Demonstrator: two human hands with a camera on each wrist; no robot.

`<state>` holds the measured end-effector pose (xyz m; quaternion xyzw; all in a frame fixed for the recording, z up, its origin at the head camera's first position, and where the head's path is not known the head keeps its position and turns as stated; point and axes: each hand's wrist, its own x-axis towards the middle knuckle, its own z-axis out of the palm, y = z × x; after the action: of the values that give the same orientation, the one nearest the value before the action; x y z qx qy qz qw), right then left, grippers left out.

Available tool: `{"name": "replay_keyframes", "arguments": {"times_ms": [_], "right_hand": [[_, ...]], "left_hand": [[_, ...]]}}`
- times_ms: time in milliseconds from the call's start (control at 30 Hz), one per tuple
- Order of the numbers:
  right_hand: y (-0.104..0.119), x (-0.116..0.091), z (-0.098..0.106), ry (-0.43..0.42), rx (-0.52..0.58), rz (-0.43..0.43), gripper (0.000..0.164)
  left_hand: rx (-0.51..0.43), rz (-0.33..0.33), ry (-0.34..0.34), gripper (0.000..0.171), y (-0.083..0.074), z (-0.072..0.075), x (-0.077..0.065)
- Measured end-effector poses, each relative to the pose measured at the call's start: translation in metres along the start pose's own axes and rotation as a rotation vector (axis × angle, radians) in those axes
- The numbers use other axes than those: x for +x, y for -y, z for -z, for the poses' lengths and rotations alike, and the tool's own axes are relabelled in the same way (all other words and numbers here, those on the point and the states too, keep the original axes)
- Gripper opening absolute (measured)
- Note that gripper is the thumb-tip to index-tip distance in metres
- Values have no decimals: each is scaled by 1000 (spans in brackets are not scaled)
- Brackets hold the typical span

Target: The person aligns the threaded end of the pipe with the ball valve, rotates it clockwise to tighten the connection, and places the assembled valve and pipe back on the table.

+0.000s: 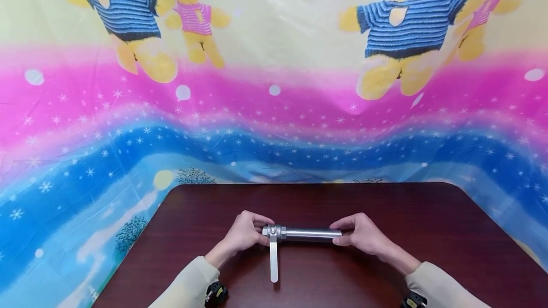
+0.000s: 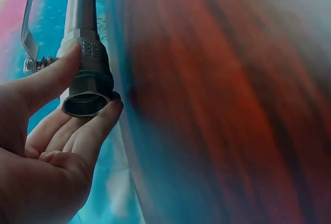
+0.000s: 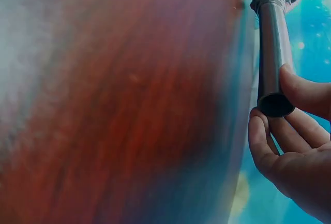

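A metal ball valve (image 1: 273, 232) is joined to one end of a shiny steel pipe (image 1: 308, 235), which lies crosswise in the head view. The valve's flat lever handle (image 1: 274, 260) points toward the person. My left hand (image 1: 245, 232) grips the valve body between thumb and fingers; in the left wrist view the open threaded end of the valve (image 2: 87, 103) faces the camera. At the pipe's other end, my right hand (image 1: 361, 234) pinches the tube between thumb and fingers. The hollow pipe end (image 3: 275, 104) shows in the right wrist view.
A dark reddish-brown table (image 1: 334, 279) with rounded far corners lies beneath the hands. Behind and around it hangs a colourful cloth (image 1: 274, 108) printed with bears and snowflakes. Dark straps (image 1: 216, 293) sit on both wrists.
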<state>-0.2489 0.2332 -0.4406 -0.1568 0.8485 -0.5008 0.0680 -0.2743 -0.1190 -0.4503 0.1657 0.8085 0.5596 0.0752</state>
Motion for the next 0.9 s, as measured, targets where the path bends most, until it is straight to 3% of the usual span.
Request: {"name": "replay_keyframes", "arguments": {"times_ms": [433,900], "right_hand": [[-5,2,-5,28,-21,-6,31],[-8,4,-4,6,33,-32,40]], "left_hand": [[178,-30,-36,50,0,-1,-1],[265,-64,-11,52,0,0,1]]}}
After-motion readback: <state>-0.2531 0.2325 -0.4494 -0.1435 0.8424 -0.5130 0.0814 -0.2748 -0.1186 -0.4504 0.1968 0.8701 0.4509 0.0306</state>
